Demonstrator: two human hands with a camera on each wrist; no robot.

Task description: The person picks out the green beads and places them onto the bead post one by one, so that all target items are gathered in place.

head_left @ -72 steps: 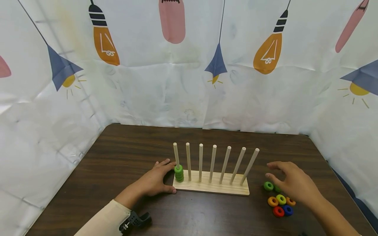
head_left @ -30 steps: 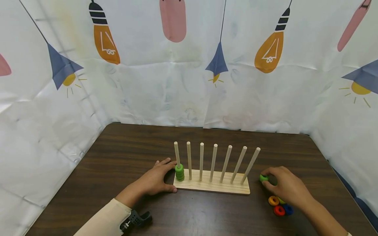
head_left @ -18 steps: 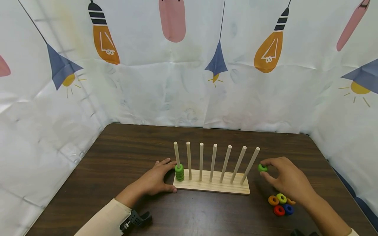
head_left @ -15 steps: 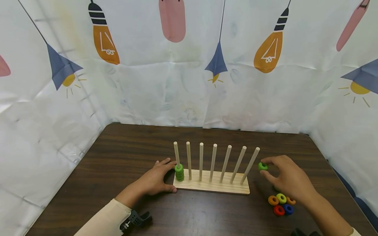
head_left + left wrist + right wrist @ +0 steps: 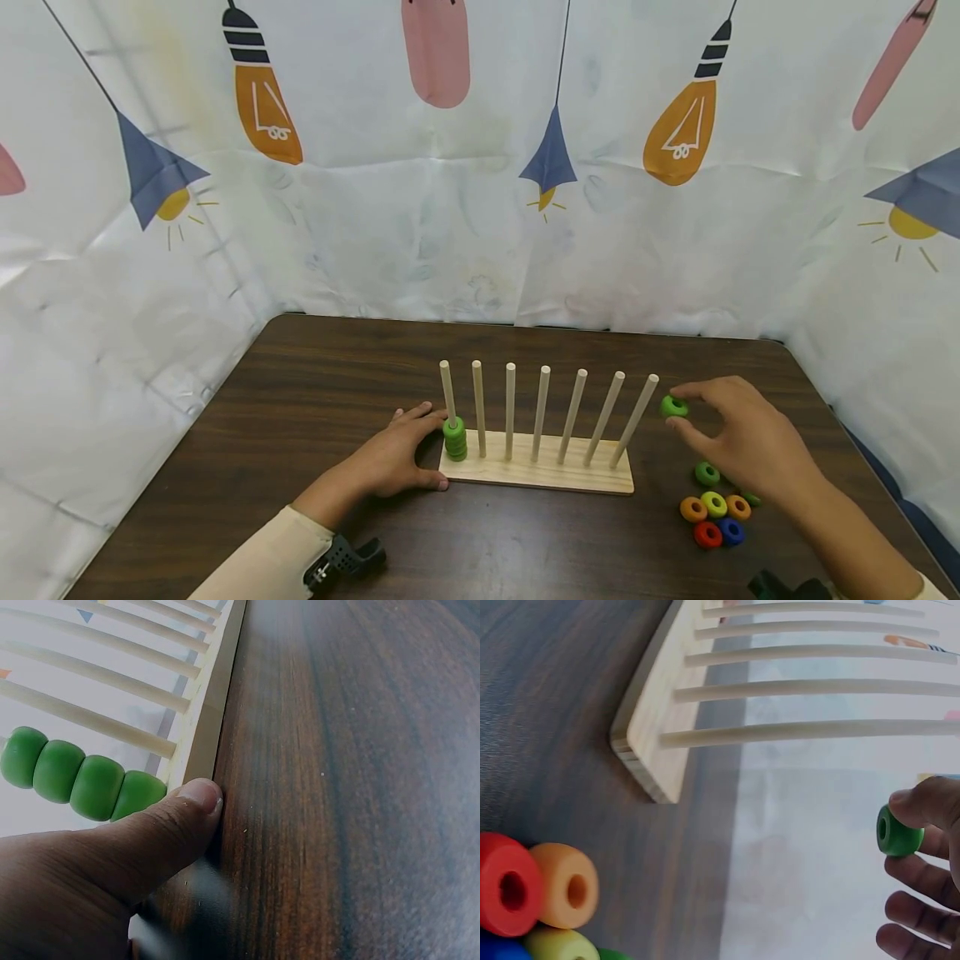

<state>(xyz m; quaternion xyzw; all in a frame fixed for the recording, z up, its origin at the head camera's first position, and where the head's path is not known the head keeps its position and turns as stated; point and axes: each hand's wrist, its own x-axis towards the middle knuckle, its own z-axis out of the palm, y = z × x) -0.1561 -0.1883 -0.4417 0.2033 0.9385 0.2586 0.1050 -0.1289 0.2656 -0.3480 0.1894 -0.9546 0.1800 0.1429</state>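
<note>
A wooden peg board [image 5: 536,475] with a row of several upright pegs stands on the brown table. Its leftmost peg carries a stack of green beads [image 5: 454,442], also seen close up in the left wrist view [image 5: 97,787]. My left hand [image 5: 401,454] grips the board's left end, thumb at the front edge. To the right of the pegs, my right hand [image 5: 750,433] pinches a green bead [image 5: 674,406] between thumb and fingers, raised off the table. In the right wrist view that green bead [image 5: 898,831] shows its hole, the other fingers loosely bent.
Below the right hand lie loose beads: green [image 5: 707,474], orange [image 5: 693,509], yellow-green [image 5: 714,504], red [image 5: 707,535] and blue [image 5: 731,531]. Another green bead is partly behind the hand. A patterned cloth [image 5: 360,242] hangs behind the table [image 5: 337,358].
My right hand reached down to the loose beads, took a green one between thumb and fingers, and lifted it up. My left hand has stayed on the board's end.
</note>
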